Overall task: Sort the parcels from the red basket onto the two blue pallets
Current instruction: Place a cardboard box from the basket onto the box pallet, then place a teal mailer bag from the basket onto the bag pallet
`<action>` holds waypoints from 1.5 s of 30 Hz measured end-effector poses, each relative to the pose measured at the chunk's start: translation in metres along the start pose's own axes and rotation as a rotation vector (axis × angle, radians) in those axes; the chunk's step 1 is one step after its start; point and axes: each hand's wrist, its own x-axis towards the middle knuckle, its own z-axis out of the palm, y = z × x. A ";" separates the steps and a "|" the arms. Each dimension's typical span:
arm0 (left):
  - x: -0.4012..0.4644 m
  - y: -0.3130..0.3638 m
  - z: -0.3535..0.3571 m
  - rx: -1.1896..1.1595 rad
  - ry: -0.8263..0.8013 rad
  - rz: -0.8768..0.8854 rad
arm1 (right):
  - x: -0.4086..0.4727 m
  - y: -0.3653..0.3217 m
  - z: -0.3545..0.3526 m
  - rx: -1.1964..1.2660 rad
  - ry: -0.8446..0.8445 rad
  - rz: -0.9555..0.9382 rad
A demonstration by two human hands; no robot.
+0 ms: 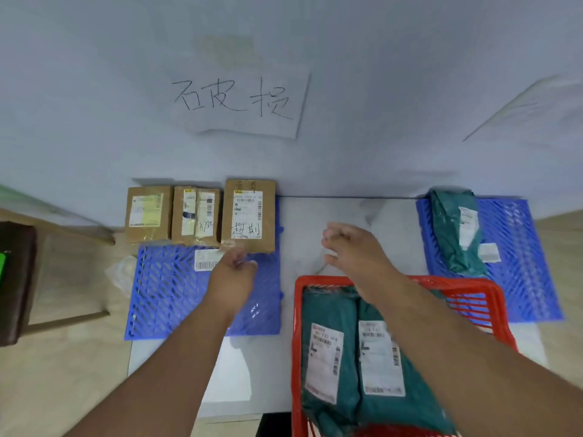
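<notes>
A red basket (473,290) stands at the front right of the white table, holding two green mailer bags (328,339) (383,357) with white labels. Along the far edge of the left blue pallet (164,294) stand three cardboard boxes (145,214) (195,216) (249,212). On the right blue pallet (520,247) lies one green mailer bag (454,228). My left hand (233,272) hovers over the left pallet just below the rightmost box, fingers loosely curled and holding nothing. My right hand (350,247) hangs over the bare table between the pallets, fingers loosely curled, also holding nothing.
A loose white barcode label (206,260) lies on the left pallet by my left hand. A clear plastic bag (121,272) sits off the pallet's left edge. A handwritten paper sign (239,102) hangs on the wall. A dark chair (15,279) stands at the far left.
</notes>
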 end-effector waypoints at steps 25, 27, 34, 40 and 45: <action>-0.201 -0.086 0.200 0.151 -0.224 -0.196 | -0.114 0.226 -0.176 0.075 0.001 0.300; -0.196 -0.089 0.204 0.104 -0.217 -0.222 | -0.113 0.226 -0.170 0.047 -0.037 0.294; -0.187 -0.094 0.212 -0.126 -0.192 -0.349 | -0.113 0.212 -0.168 -0.079 -0.074 0.265; -0.193 -0.092 0.216 -0.165 -0.224 -0.355 | -0.099 0.227 -0.167 -0.033 -0.099 0.292; -0.216 -0.086 0.216 -0.187 -0.260 -0.266 | -0.124 0.225 -0.174 0.045 -0.044 0.280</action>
